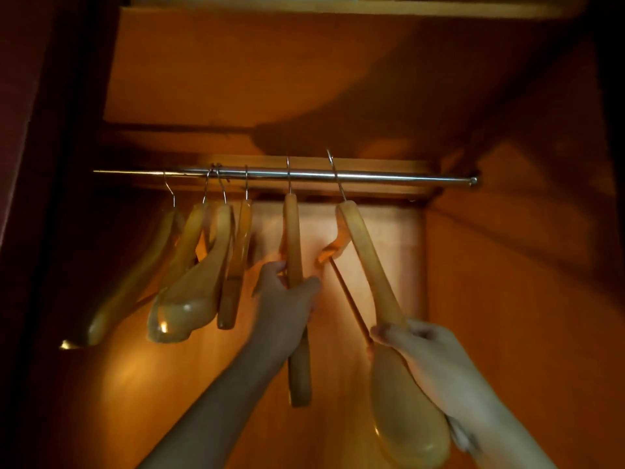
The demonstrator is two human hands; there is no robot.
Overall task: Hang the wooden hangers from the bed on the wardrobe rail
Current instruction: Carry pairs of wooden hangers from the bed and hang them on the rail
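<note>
A chrome wardrobe rail (pixel 389 178) runs across the wardrobe. Several wooden hangers (pixel 189 265) hang bunched on its left part. A fifth wooden hanger (pixel 293 238) hangs near the middle, hook over the rail; my left hand (pixel 287 299) grips its near arm. To the right a sixth wooden hanger (pixel 363 252) tilts, its hook over the rail; my right hand (pixel 416 346) holds its near arm just above the broad shoulder end.
The wardrobe's wooden back panel (pixel 236 72) and right side wall (pixel 507 265) close the space. A dark door edge (pixel 20 130) stands at the left. A shelf (pixel 338 8) sits above. The rail's right stretch up to its end bracket (pixel 473 180) is bare.
</note>
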